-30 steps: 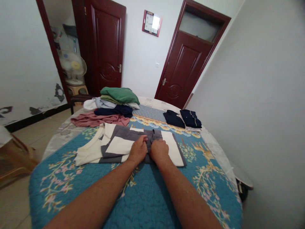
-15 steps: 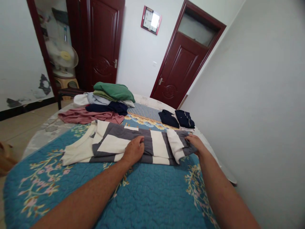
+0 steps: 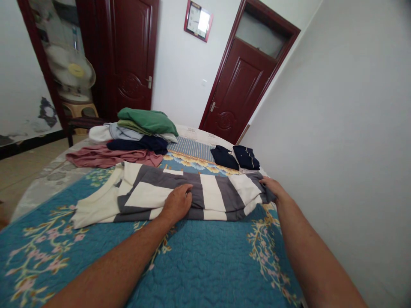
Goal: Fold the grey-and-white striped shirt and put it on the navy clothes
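Note:
A cream-and-grey striped shirt (image 3: 212, 197) lies folded over itself across a blue floral quilt (image 3: 205, 261). My left hand (image 3: 177, 204) rests on its near edge at the middle, fingers curled over the fold. At the far right end of the shirt, my right hand (image 3: 271, 189) has its fingers closed on the fabric edge. A cream sleeve or hem stretches out to the left, with no hand on it.
Beyond the shirt lie a dusty-pink garment (image 3: 112, 157) and a stack of green, pale and navy clothes (image 3: 144, 124). Folded navy clothes (image 3: 234, 157) sit at the far right. A white wall (image 3: 337, 128) runs along the quilt's right side.
My right hand has moved out to the right, from the shirt's middle to its far end. The shirt now lies spread wider, and its folded right end has flattened out.

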`<state>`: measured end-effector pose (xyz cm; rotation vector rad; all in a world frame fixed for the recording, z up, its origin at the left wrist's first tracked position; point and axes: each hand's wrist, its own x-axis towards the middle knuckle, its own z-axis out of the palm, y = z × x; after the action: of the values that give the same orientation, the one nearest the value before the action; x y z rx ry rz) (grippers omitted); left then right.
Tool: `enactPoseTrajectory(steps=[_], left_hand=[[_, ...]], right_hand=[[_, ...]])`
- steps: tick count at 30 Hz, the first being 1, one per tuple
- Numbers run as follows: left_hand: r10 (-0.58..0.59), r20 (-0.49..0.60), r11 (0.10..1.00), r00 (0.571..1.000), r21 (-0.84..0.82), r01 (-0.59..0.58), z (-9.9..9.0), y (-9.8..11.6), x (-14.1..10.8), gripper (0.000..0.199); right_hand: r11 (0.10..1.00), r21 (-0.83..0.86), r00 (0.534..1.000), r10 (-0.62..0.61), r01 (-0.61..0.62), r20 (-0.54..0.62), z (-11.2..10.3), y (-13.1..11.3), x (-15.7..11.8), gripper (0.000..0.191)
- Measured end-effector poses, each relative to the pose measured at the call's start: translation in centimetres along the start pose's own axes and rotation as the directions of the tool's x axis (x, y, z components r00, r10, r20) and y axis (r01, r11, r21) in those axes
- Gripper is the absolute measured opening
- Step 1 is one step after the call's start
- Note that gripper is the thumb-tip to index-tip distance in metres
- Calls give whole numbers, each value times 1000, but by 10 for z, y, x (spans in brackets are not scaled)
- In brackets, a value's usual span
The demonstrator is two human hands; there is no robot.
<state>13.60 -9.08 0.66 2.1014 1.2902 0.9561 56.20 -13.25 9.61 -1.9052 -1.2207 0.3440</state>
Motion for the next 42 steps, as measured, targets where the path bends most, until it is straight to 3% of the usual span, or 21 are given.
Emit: enactPoseTrajectory(steps=[5,7,9,11,13,16,18,21,31,39,42], left_hand=[[8,-5,1000,1000,13,-8,2,-3,1,40],[12,-7,1000,1000,17,-12,2,-3,1,40],[20,-9,1000,1000,22,-20,2,-3,1,40],[27,-7,999,1000,28,-26,1,-3,0,40],[31,-3,999,1000,31,-31,1,-3,1,41],[33,1,999,999,33,-33,1,-4,1,41],[39,-1,999,999,38,-38,1,-5,2,40],[56,-1,997,998,47,-55,1,-5,2,39],[71,24,996,997,44,-72,1,-4,1,37],[108,4,992,994,71,-108,5,-8,1,33],[122,-5,990,993,78,-121,6,-10,0,31]], right_hand=[[998,-4,997,63,-63,38,-6,-8,3,37],[999,-46,997,-6,9,78,-1,-21,0,41],[980,-118,980,-142,159,137,12,-37,-11,46],[929,-222,948,-258,296,186,35,-55,-29,51],[868,-353,935,-294,348,199,66,-72,-53,53],[777,-568,963,-210,271,171,120,-88,-90,53],[723,-647,968,-132,242,214,150,-93,-109,48],[677,-688,960,-104,260,261,174,-97,-123,44],[657,-718,968,-75,229,240,174,-123,-124,37],[682,-693,966,-80,233,246,188,-120,-130,38],[711,-642,952,-139,287,273,190,-116,-132,36]])
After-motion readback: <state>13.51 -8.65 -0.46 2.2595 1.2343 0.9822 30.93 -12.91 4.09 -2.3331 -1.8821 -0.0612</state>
